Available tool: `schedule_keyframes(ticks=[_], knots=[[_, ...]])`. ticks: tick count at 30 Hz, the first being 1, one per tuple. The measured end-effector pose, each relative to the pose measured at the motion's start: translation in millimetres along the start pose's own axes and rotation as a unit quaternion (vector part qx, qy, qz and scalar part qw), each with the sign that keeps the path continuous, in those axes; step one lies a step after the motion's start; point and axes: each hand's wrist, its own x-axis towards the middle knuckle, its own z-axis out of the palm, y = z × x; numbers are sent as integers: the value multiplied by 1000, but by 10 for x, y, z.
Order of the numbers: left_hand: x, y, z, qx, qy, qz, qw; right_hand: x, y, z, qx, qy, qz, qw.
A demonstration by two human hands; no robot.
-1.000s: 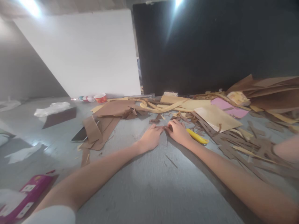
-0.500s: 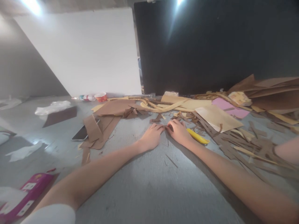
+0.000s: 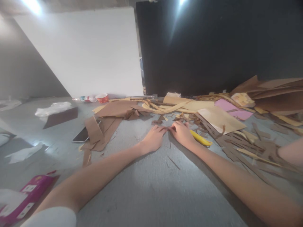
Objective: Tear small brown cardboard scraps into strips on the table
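My left hand [image 3: 155, 138] rests on the grey table [image 3: 142, 189], its fingers pressed together and pointing right. Facing it, my right hand [image 3: 181, 134] has its fingers curled in a pinch. The fingertips of both hands meet over something small and dark, too tiny to make out. Just behind the right hand lies a yellow tool handle [image 3: 201, 138], partly covered by that hand. Thin brown scraps [image 3: 174, 163] lie in front of the hands, and more brown cut pieces [image 3: 159, 119] lie right behind them.
On the left are a phone [image 3: 81, 135] under brown sheets [image 3: 107, 135], white tissue [image 3: 53, 108] and a magenta pack [image 3: 30, 195]. At right lie brown strips [image 3: 239, 151], a tan sheet [image 3: 222, 121] and another person's arm [image 3: 291, 154]. Behind stand a white board [image 3: 82, 53] and a black board [image 3: 213, 47].
My right hand's fingers have shifted slightly and closed more against the left fingertips. The left hand and the things around stay where they were.
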Motion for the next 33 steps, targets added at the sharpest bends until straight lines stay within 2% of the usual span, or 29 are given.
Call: schedule_keyframes(ticks=[5,15,25,33], knots=[[-10,-21,46,1,-1,1,1000,3,8,13,4,13,14,1000],[-10,-6,20,0,-9,-8,1000,5,10,4,1,15,21,1000],[-13,3,-4,9,-10,-8,1000,2,-31,-24,-19,56,25,998],[-13,-25,33,6,7,7,1000,-26,-103,-91,-71,50,-13,996]])
